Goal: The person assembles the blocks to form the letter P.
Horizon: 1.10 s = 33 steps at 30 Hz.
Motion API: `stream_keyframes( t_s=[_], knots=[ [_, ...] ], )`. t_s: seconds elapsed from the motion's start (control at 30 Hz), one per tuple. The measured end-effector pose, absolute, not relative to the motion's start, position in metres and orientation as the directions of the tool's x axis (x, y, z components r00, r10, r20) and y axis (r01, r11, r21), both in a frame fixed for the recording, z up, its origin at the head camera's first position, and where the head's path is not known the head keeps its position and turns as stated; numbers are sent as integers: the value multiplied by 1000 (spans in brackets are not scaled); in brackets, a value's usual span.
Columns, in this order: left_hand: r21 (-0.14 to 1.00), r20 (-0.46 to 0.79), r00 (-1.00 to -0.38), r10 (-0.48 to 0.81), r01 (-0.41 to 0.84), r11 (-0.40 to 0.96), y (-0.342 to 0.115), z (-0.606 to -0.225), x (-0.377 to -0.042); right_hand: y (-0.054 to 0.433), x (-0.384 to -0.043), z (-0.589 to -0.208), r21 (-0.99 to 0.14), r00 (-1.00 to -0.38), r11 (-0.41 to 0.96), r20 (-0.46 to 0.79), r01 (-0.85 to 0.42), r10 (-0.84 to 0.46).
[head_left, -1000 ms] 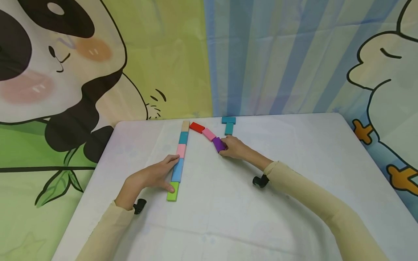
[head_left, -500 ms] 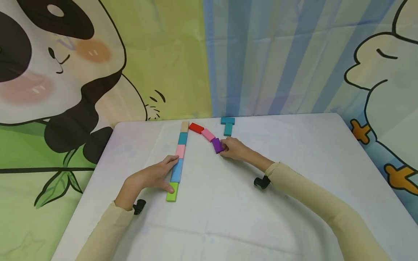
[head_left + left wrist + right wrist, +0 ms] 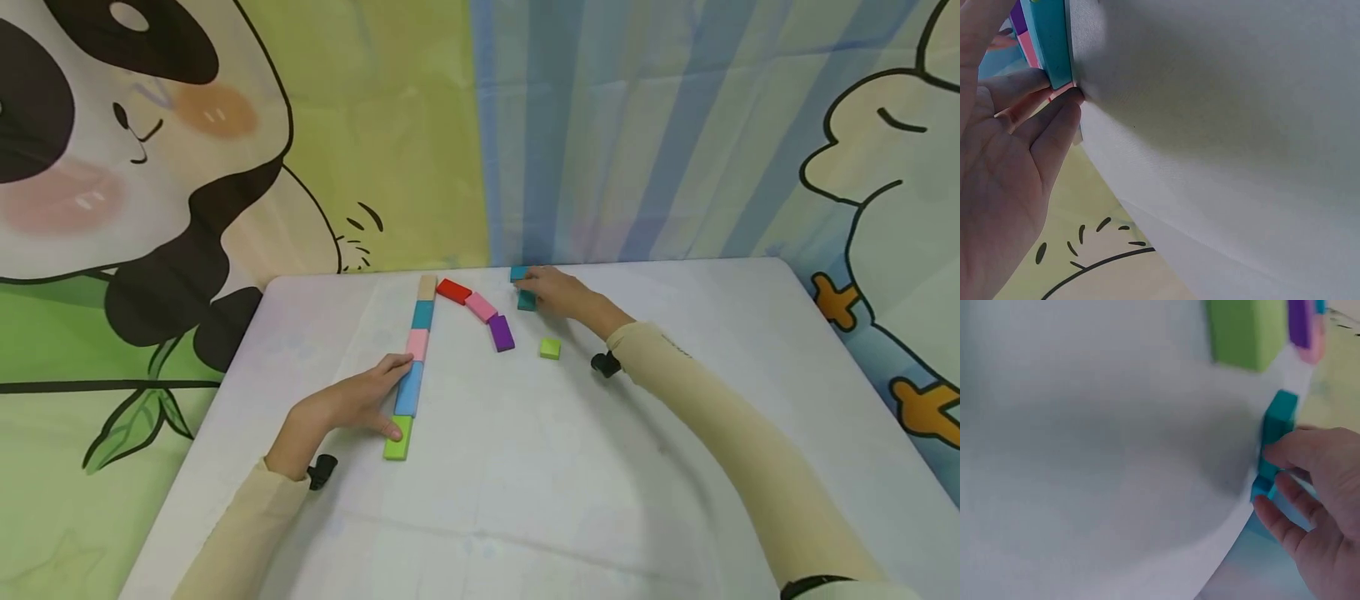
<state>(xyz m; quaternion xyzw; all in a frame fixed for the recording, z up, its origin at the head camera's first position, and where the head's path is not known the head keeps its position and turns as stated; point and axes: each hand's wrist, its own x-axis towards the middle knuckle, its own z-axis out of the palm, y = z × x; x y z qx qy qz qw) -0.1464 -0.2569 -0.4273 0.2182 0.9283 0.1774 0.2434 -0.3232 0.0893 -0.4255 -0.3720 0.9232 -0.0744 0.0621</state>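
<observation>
My left hand (image 3: 345, 406) rests along the left side of a straight row of flat blocks. Its thumb lies on the green block (image 3: 397, 448) at the near end, its fingertips by the pink block (image 3: 417, 343) and blue block (image 3: 408, 389). In the left wrist view, straight fingers touch the row's side. At the table's far edge, my right hand (image 3: 558, 292) pinches a teal block (image 3: 1280, 419), thumb on its near side and a finger behind. Another teal block (image 3: 518, 273) meets its end in a T, partly covered by the hand.
Beyond the left hand, the row continues with a teal block (image 3: 422, 314) and a beige block (image 3: 427, 287). Red (image 3: 453, 291), pink (image 3: 482, 307) and purple (image 3: 502, 332) blocks slant rightward from its far end. A small green block (image 3: 550, 348) lies alone on the white table (image 3: 525, 500).
My right hand has let go of the purple block and moved to the teal blocks farther away. The small green block, hidden before, now shows. The left hand has kept its place.
</observation>
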Motion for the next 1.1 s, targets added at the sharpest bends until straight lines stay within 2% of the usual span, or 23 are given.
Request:
stream_keyframes(
  t_s=[0.1,0.17,0.47,0.6,0.67,0.73,0.87,0.97,1.1],
  knots=[
    [435,-374,-787,490,318,842,-257,-426,-148,93,-331,-425,-64,-654,661,-103,-747,-749],
    [429,-378,-790,483,312,848,-256,-425,-148,95,-331,-424,-27,-632,637,-100,-770,-768],
    [425,-381,-790,480,311,850,-256,-425,-148,108,-326,-423,29,-580,582,-134,-813,-803],
    [435,-390,-789,474,296,850,-256,-427,-147,112,-317,-418,6,-583,583,-18,-813,-812],
    [433,-398,-789,469,289,854,-258,-428,-147,105,-306,-412,-27,-542,541,42,-841,-839],
    [430,-405,-789,462,281,858,-259,-428,-147,93,-292,-407,-47,-469,467,68,-883,-880],
    [423,-391,-792,469,298,856,-260,-429,-147,63,-267,-402,-60,-328,326,27,-943,-944],
    [417,-380,-795,474,310,854,-259,-430,-149,47,-256,-408,-57,-283,283,-7,-958,-959],
    [420,-385,-791,476,309,853,-256,-430,-150,38,-250,-421,-63,-272,274,-36,-960,-962]
  ],
)
